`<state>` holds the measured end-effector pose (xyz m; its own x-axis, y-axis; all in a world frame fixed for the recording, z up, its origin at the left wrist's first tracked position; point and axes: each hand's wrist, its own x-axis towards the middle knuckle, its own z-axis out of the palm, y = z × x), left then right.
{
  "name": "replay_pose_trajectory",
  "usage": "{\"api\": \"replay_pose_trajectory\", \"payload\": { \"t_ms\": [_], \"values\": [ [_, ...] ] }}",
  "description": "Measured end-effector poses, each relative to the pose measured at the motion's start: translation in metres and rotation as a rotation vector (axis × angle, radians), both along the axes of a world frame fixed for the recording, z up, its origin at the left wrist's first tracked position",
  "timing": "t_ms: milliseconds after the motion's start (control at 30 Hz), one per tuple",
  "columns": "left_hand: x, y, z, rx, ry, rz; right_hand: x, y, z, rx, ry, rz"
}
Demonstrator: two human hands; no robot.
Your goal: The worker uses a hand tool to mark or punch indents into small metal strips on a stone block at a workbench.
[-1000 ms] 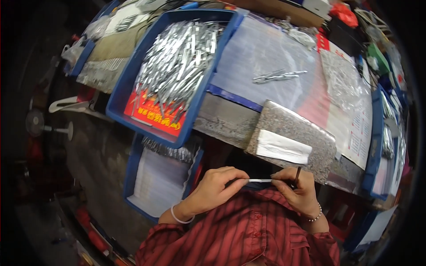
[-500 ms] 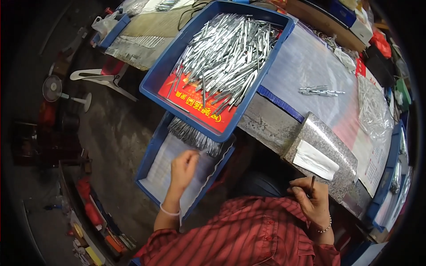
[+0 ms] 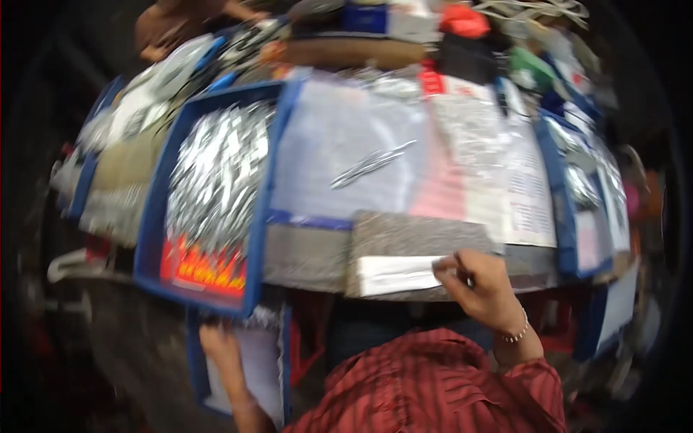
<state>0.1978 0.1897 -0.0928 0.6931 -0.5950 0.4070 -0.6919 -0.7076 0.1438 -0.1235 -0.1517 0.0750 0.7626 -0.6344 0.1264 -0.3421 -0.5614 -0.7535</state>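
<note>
My right hand (image 3: 485, 292) is closed in a pinch at the right end of a folded white cloth or paper (image 3: 397, 275). A short dark tip of a thin stick (image 3: 469, 279) shows between its fingers, blurred. The white piece lies on a speckled stone slab (image 3: 422, 232) at the table's front edge. My left hand (image 3: 222, 345) is over the lower blue tray (image 3: 286, 375), close to the metal pieces (image 3: 263, 316) at its far end. Motion smears its fingers, and whether it holds anything cannot be made out.
A blue tray (image 3: 144, 245) heaped with thin silvery metal pieces (image 3: 220, 169) stands at the table's left. A few more such pieces (image 3: 372, 164) lie on the plastic-covered tabletop (image 3: 317, 133). Another blue tray (image 3: 552, 195) stands at right. Another person's arm (image 3: 245, 11) shows at the far left.
The view has swung to the right and blurred. My right hand has come up from near my body to the white piece. My left hand remains over the lower tray, nearer its far end.
</note>
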Motion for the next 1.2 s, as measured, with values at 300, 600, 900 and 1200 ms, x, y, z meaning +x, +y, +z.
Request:
{"api": "replay_pose_trajectory", "payload": {
  "t_ms": [300,600,900,1200],
  "values": [
    [-0.144,-0.19,0.188,-0.267,0.676,-0.943,-0.04,-0.148,0.017,-0.687,0.177,-0.454],
    [-0.221,-0.464,0.14,-0.313,0.443,-1.204,-0.025,-0.261,-0.035,0.074,-0.056,-0.387],
    [-0.208,-0.519,0.111,-0.163,0.239,-1.012,-0.042,-0.293,-0.029,0.73,-0.184,-0.23],
    [-0.154,-0.566,0.093,-0.29,1.486,-0.802,-0.048,-0.317,-0.039,0.703,-0.105,-0.168]
  ]
}}
